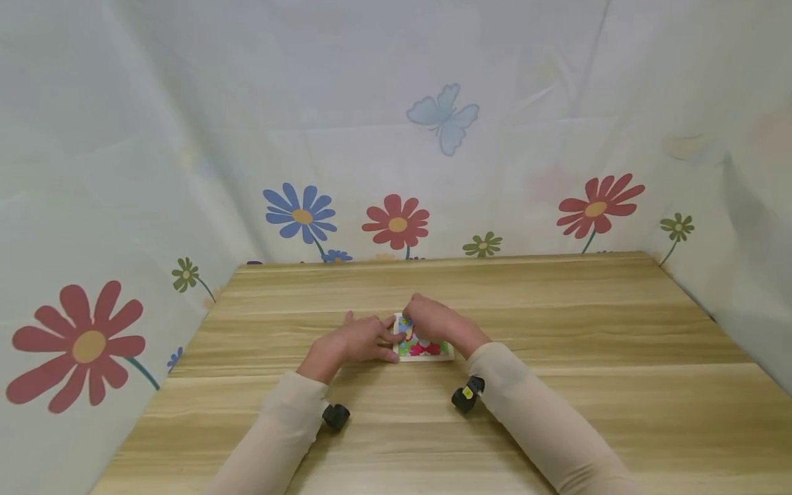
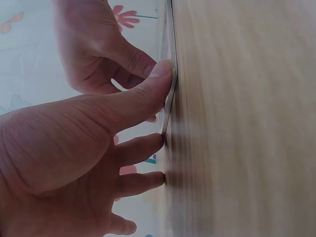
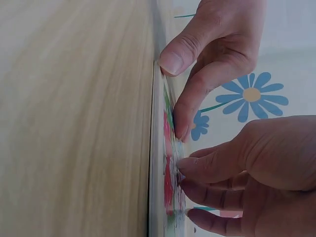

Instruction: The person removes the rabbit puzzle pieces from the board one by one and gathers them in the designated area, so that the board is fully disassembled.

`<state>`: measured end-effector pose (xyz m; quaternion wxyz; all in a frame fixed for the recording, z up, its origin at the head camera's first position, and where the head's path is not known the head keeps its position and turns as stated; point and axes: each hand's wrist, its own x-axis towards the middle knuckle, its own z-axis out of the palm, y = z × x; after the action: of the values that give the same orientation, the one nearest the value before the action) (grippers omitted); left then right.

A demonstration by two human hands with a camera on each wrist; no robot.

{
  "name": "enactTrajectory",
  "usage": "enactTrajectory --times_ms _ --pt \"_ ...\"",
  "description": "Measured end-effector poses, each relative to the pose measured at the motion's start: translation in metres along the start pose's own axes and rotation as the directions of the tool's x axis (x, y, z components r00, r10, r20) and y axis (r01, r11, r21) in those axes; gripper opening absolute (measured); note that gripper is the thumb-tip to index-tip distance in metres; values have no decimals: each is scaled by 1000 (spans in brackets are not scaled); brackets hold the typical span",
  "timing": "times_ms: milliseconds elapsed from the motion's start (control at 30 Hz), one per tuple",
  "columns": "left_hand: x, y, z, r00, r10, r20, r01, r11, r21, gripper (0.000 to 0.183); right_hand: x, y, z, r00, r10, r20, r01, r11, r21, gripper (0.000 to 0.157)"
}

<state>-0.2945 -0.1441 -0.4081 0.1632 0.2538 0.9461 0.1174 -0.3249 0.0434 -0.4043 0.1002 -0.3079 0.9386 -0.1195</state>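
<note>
A small flat picture board [image 1: 423, 358] with a pale rim and a bright red, green and blue picture lies on the table. My left hand [image 1: 365, 339] is at its left side, fingers spread. In the right wrist view the left thumb [image 3: 172, 63] rests at the board's corner, while a left finger [image 3: 185, 116] reaches onto the picture. My right hand [image 1: 436, 322] bends over the board from the right and covers part of it. Its thumb and fingertips [image 3: 190, 167] meet close together at the picture's surface; I cannot tell whether they pinch a piece.
The wood-grain table [image 1: 557, 309] stretches out around the board. Behind it and at the sides hangs a pale cloth [image 1: 346, 137] printed with flowers and a butterfly. Small black cameras [image 1: 337, 416] are strapped at both wrists, low over the table.
</note>
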Motion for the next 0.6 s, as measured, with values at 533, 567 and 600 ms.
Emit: enactTrajectory --times_ms 533,567,600 --pt "1 3 -1 1000 -4 -1 4 1000 -30 53 0 -1 -4 999 28 30 -29 999 28 23" --pt "1 3 -1 1000 -3 -2 3 1000 -29 52 0 -1 -4 999 30 27 -31 999 29 25" --pt "1 3 0 1000 -2 -3 2 1000 -30 52 0 0 -4 999 31 23 -32 999 34 27"
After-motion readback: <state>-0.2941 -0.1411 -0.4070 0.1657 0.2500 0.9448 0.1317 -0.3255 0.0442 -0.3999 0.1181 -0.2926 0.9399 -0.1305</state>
